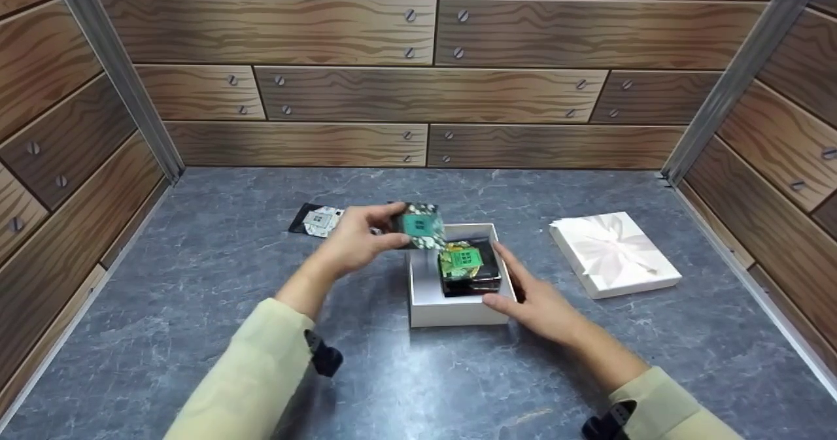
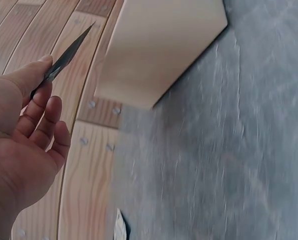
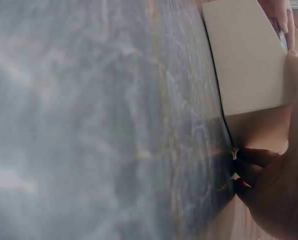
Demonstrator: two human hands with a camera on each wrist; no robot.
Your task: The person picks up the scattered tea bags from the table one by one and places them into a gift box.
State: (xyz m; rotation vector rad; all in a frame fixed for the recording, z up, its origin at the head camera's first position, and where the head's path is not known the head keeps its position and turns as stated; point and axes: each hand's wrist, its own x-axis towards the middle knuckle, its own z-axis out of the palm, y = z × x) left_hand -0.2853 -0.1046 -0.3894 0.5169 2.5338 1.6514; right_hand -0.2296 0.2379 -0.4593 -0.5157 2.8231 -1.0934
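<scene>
My left hand (image 1: 359,234) pinches a flat square sachet (image 1: 422,225) with a teal label between thumb and fingers, over the left back corner of an open white box (image 1: 458,312). In the left wrist view the sachet (image 2: 64,60) shows edge-on, held near one edge. Inside the box, a stack of dark sachets (image 1: 467,263) sits toward the right, its top one bearing a green label. My right hand (image 1: 539,306) holds the box at its right side, thumb at the front corner and fingers along the right wall. In the right wrist view its lower fingers (image 3: 253,165) curl beside the box.
Left of the box, behind my left hand, lies a black and white sachet (image 1: 320,221) on the grey marbled table (image 1: 196,296). A white lid (image 1: 614,253) with a pale ribbon bow rests at the right. Wood-patterned walls (image 1: 418,93) enclose the back and sides.
</scene>
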